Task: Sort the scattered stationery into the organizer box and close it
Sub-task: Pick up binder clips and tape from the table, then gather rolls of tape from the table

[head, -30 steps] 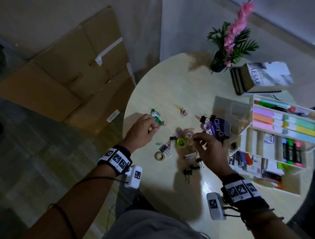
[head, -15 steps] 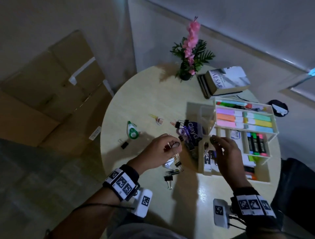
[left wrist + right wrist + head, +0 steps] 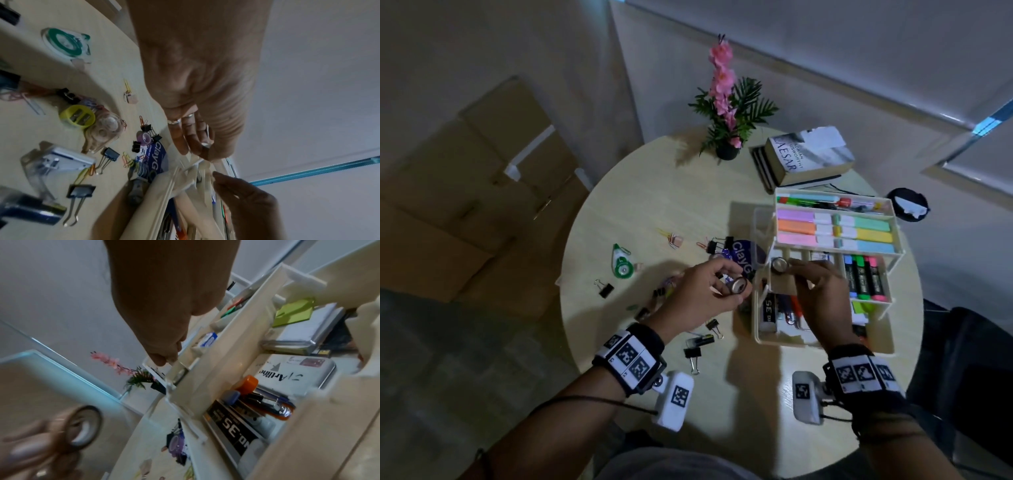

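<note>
The head view looks steeply down from above on the round desk (image 3: 640, 192) and both forearms. Each wrist view sits close behind its own hand, low, tilted up — all three share the organizer box (image 3: 763, 337) (image 3: 164, 194) (image 3: 207, 366).

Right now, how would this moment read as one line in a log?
left hand: holds tape roll | right hand: lowers small roll into organizer box | binder clips: loose on table

Glossy cream plastic organizer box (image 3: 763, 337), smooth pale wood table (image 3: 654, 192)
</note>
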The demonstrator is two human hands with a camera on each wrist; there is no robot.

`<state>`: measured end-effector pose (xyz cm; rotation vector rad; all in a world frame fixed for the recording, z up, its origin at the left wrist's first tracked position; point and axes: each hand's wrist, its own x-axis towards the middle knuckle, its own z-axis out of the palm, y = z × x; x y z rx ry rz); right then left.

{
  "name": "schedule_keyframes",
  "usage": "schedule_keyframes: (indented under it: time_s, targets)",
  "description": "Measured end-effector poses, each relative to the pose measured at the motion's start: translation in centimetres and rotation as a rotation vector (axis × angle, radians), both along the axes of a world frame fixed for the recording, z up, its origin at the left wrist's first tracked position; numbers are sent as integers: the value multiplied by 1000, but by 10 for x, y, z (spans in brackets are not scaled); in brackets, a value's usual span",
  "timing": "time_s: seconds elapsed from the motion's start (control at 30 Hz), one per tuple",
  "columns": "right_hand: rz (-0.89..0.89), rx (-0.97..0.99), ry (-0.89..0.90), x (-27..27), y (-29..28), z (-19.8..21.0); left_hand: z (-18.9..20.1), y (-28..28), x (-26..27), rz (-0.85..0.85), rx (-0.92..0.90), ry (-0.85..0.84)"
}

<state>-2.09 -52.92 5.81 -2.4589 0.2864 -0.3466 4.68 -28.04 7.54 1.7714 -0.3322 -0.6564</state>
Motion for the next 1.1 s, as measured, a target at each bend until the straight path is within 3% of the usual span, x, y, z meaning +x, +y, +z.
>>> schedule_keyframes:
  time_s: [0.07, 0.2, 0.3, 0.57, 0.93, 1.1]
  targets:
    - [63, 2, -58, -17, -2, 13, -3, -13, -9, 17, -10, -6]
    - [385, 63, 141, -49, 4, 28, -11, -39, -26, 25, -39, 67]
    - [457, 48, 165, -52, 3, 23, -15, -54, -34, 6, -51, 74]
    - [354, 59, 125, -38, -22, 10, -12, -50, -31, 2, 7, 38]
    - [208, -104, 190, 13, -6, -4, -38, 26, -39, 25, 234, 51]
    - [145, -51, 189, 21, -4, -12, -42, 60, -30, 84, 272, 10]
